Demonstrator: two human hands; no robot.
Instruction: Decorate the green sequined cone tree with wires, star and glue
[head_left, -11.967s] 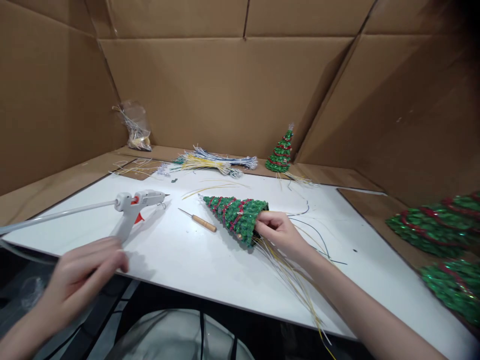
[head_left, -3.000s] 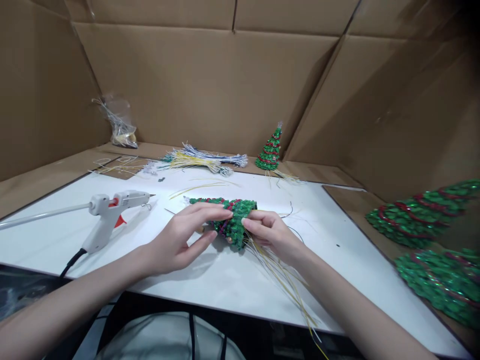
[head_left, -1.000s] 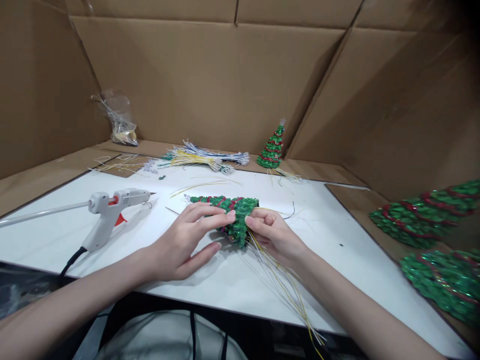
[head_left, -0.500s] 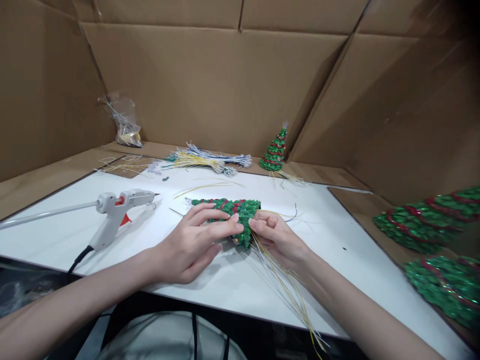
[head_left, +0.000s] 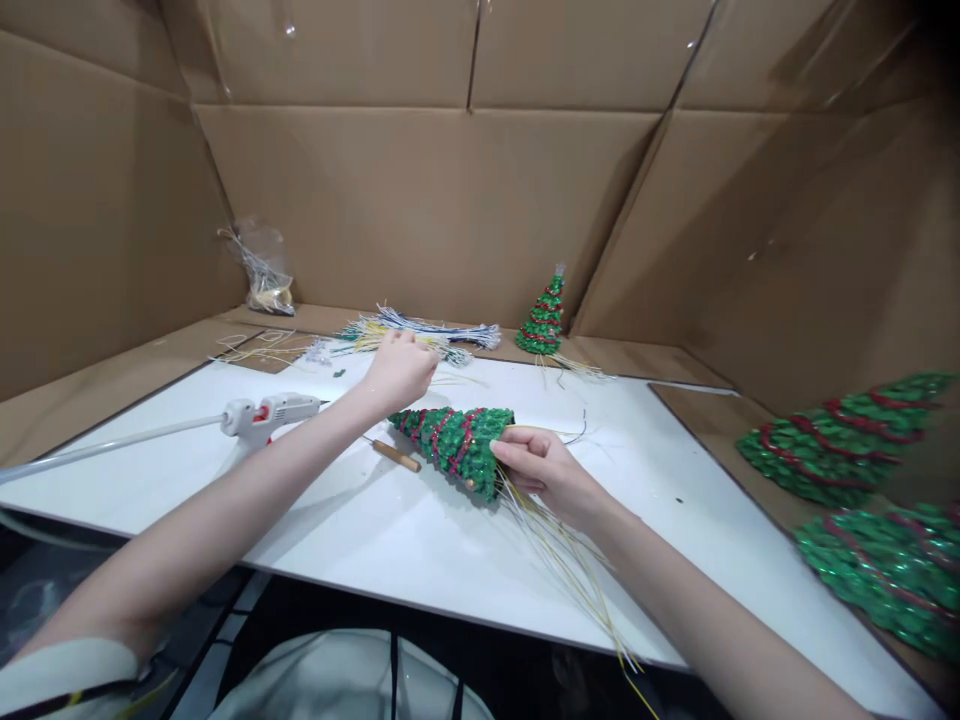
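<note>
- Two bare hands, the left hand (head_left: pixel 405 370) and the right hand (head_left: pixel 546 472), are over the white worktop (head_left: pixel 420 545).
- The fingers of the right hand are closed narrow on the rim of the lying tree (head_left: pixel 454 440), the thumb on the outer side, at the open base.
- This green tree with red garland lies on its side, its body to the left of the right fingers, its narrow end below the left hand.
- Thin yellow and white wires (head_left: pixel 611 622) come out of the base and go past the right fingers to the near edge.
- The fingers of the left hand are curled, in front of the wire bundles (head_left: pixel 478 334); I cannot tell if they hold something.
- Nearer than the left fingers, the awl (head_left: pixel 396 457) with wooden handle lies beside the tree.
- To the left of the left fingers is the glue gun (head_left: pixel 277 413).
- Well beyond the right fingers, the small tree (head_left: pixel 541 325) stands upright.
</note>
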